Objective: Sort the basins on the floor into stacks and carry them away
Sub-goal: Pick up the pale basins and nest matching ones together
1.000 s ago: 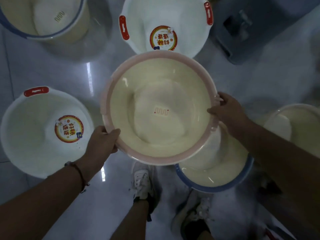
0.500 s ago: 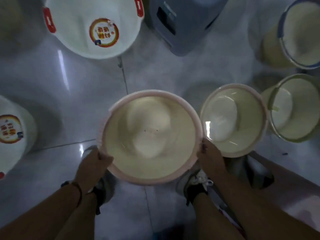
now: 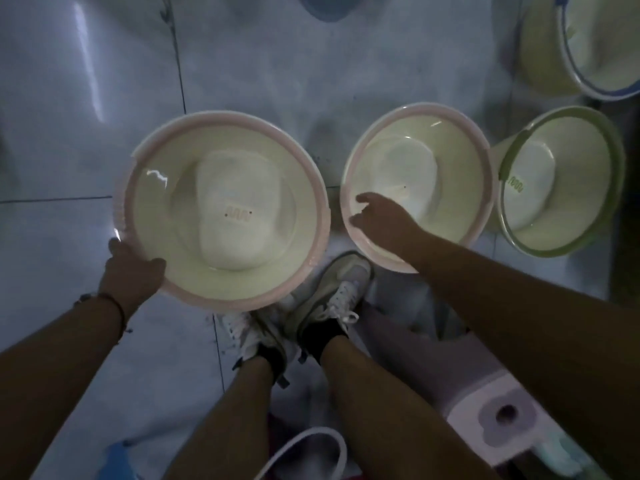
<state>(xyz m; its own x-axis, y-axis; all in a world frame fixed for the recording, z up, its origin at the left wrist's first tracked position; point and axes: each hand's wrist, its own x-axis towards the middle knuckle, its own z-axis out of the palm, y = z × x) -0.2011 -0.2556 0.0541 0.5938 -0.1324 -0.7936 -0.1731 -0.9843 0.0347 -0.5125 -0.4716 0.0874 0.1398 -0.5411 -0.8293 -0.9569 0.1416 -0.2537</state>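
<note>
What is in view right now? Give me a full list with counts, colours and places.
Held pink-rimmed basin: one, cream inside, centre left, gripped at its near-left rim.
Second pink-rimmed basin: one, cream, on the floor right of centre.
Green-rimmed basin: one, cream, tilted at far right.
Blue-rimmed basin: one, cream, top right corner, partly cut off.
Tiled floor: pale grey, glossy.
Pink and white object: one, bottom right; cannot tell what.
White hose or cable: one, bottom centre.
Shoes: two, white and grey.
Left hand: holds the held basin's rim.
Right hand: reaching over the second basin's near rim, fingers spread.
</note>
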